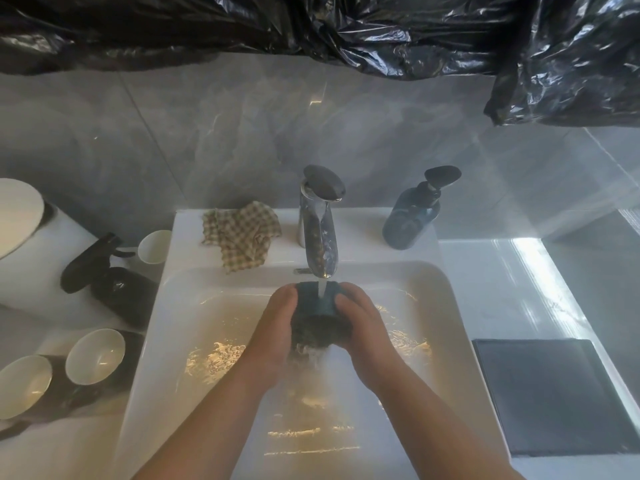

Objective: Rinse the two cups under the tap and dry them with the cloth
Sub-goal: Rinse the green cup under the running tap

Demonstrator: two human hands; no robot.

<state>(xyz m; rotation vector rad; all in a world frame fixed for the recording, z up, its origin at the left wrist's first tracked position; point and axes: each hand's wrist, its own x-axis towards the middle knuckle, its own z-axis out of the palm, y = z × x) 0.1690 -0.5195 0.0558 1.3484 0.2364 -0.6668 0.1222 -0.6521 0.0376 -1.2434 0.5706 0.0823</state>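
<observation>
tap [320, 233] close above basin [433, 296]

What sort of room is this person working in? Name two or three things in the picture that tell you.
Probably a bathroom or washroom: a white basin with a chrome tap running, a pump soap bottle on its ledge, and grey marbled wall tiles behind.

Cup [317, 306] between hands, under tap [320, 233]

No readable text, labels, brands or numbers on anything visible.
</observation>
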